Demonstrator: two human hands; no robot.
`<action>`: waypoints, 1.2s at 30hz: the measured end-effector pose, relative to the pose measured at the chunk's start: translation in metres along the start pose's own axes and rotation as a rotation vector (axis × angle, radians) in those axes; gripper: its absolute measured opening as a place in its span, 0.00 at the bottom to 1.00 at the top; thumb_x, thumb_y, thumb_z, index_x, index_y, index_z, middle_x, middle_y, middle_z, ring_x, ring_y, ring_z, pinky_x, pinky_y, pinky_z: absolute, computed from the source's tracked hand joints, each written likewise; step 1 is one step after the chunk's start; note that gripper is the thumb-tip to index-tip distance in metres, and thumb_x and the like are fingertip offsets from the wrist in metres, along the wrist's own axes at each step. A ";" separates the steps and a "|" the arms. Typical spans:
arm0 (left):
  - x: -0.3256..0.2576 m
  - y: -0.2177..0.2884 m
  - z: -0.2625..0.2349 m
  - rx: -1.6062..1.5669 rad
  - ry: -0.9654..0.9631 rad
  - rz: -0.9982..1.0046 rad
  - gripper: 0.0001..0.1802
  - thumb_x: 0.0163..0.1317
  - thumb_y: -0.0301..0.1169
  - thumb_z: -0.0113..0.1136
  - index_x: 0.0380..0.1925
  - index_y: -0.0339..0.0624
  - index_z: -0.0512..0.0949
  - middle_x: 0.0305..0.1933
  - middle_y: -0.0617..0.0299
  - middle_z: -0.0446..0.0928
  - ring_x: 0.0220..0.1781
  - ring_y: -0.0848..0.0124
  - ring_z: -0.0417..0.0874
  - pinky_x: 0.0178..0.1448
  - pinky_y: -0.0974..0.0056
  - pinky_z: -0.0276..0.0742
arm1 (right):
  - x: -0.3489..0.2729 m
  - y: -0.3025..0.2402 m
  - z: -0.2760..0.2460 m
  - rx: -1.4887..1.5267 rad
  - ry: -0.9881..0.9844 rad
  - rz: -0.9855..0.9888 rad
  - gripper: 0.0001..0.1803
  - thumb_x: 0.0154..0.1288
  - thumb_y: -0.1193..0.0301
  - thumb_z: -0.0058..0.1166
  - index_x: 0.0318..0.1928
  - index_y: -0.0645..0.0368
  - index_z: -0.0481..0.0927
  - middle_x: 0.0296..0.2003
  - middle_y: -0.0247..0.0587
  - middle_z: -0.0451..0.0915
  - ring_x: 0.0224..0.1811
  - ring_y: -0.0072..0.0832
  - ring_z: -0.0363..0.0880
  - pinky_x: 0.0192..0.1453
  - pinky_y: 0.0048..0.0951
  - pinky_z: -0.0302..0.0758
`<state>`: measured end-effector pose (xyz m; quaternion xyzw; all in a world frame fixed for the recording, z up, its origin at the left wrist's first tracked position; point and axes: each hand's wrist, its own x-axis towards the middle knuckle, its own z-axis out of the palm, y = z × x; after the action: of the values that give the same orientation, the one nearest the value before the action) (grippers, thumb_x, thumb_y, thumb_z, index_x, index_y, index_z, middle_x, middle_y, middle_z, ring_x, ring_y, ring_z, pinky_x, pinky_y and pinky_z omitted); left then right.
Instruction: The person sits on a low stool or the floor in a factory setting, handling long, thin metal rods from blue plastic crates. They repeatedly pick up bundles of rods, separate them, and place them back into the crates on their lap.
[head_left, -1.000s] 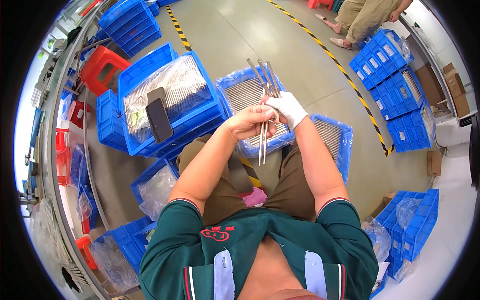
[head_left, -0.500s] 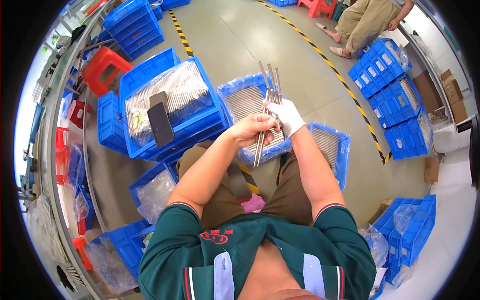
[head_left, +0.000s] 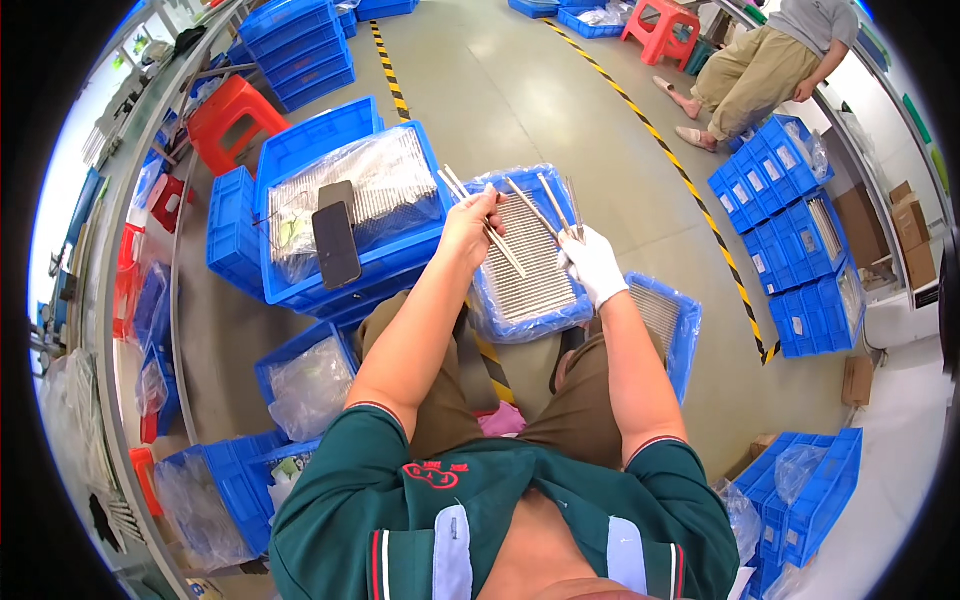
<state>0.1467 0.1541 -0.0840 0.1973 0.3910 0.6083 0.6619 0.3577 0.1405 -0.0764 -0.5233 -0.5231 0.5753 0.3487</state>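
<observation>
My bare left hand is closed around a few thin metal rods, which stick out above and below its fingers. To its right, my right hand wears a white glove and grips several similar rods, fanned out toward the far side. Both hands hover over a blue crate lined with clear plastic, where a row of metal rods lies side by side. The exact number in each hand is hard to make out.
On the left, a larger blue crate holds plastic-covered rods with a black phone on top. Another lined crate stands by my right leg. Red stools, stacked blue crates and a seated person are around.
My hands have separated: the left moved left and away from me with some rods, the right slightly right and nearer. Earlier, both were together on one bunch. The view has shifted a little.
</observation>
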 end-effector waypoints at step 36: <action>-0.031 -0.042 0.035 0.207 -0.220 -0.080 0.14 0.67 0.36 0.50 0.44 0.39 0.77 0.21 0.75 0.65 0.19 0.84 0.58 0.24 0.76 0.58 | -0.009 -0.009 0.027 0.452 -0.025 0.106 0.09 0.65 0.68 0.52 0.43 0.58 0.76 0.22 0.33 0.76 0.14 0.18 0.67 0.18 0.17 0.64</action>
<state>0.2019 0.1237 -0.0851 0.3142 0.3844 0.5125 0.7006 0.3316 0.1277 -0.0678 -0.4514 -0.3571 0.7017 0.4199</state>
